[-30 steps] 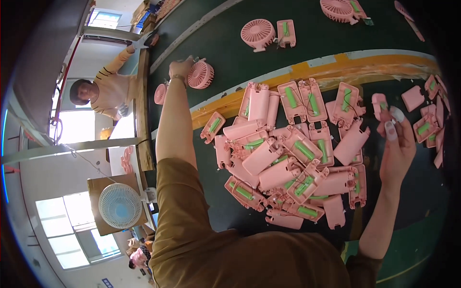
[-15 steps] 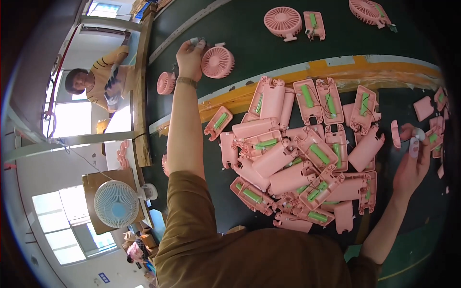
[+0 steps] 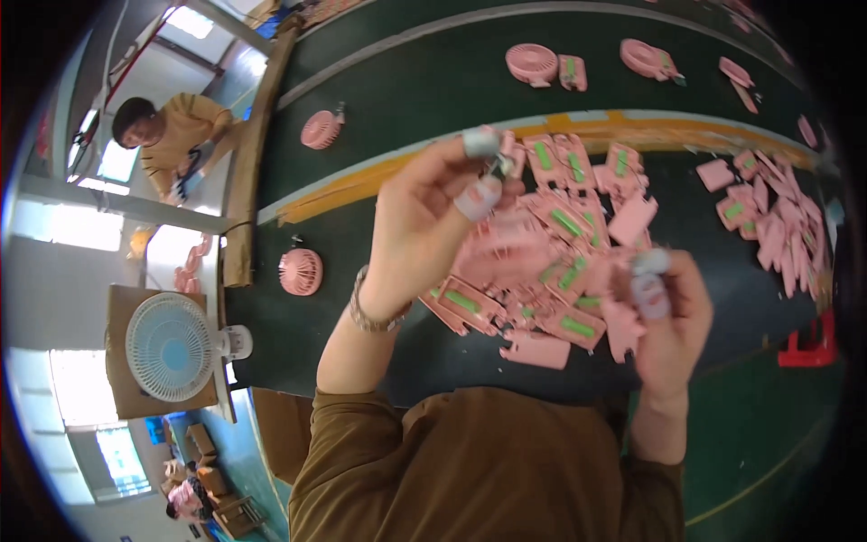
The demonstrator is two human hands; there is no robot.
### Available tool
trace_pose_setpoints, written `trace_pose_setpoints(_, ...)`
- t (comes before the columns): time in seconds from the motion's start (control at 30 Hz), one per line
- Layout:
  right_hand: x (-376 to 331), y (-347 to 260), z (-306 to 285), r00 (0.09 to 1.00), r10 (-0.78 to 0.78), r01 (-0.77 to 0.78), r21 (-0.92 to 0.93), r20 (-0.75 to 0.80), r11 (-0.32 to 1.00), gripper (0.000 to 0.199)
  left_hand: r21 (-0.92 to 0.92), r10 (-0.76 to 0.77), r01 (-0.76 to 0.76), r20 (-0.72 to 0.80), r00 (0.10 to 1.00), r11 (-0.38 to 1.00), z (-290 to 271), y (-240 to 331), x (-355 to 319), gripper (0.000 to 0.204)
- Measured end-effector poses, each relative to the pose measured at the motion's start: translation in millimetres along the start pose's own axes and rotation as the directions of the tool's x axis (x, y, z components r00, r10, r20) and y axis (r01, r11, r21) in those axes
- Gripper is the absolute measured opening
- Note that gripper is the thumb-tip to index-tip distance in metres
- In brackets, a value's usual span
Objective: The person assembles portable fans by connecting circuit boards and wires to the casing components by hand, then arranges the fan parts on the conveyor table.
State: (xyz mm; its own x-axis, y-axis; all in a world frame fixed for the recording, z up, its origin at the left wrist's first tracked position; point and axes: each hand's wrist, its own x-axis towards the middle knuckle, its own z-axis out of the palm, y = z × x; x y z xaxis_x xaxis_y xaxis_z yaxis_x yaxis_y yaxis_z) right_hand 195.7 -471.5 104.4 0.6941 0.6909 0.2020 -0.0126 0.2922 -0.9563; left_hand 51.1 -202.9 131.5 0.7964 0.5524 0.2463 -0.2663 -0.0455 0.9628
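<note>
My left hand [image 3: 424, 221] is raised over the pile, thumb and finger pinched at the small neck of a round pink fan head [image 3: 502, 246]. The fan head hangs below the fingertips, smeared by motion. My right hand [image 3: 673, 316] is closed, thumb against finger, at the pile's right side. A blurred pink plastic piece [image 3: 619, 278] shows at its fingertips. Both hands have pale wraps on the fingertips. Beneath them lie several pink handle shells [image 3: 537, 349], many with green battery cells [image 3: 578, 325] and thin wires inside.
Loose fan heads [image 3: 322, 129] [image 3: 300, 271] lie on the dark table at left. Across the yellow-edged strip [image 3: 352, 191], more fan heads [image 3: 531, 63] lie beside shells. A heap of pink parts [image 3: 784, 226] is at right. A co-worker [image 3: 172, 140] and a white fan [image 3: 174, 348] are at left.
My left hand has picked up a fan head from the far left and brought it over the pile. My right hand has moved left toward the pile. The view has shifted.
</note>
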Motion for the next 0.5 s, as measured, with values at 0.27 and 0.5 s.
trace_pose_setpoints(0.27,-32.8,-21.2,36.0,0.983,-0.126,0.159,-0.268,0.136,0.950,0.018,0.131,0.125,-0.136,0.095,0.988,0.982,59.2,-3.1,-78.9,0.029)
trace_pose_setpoints(0.5,-32.1,-19.7,32.2,0.988,0.127,-0.119,-0.089,0.089,0.989,0.019,0.302,0.333,-0.356,0.129,0.934,0.884,57.5,-23.9,-71.1,0.035)
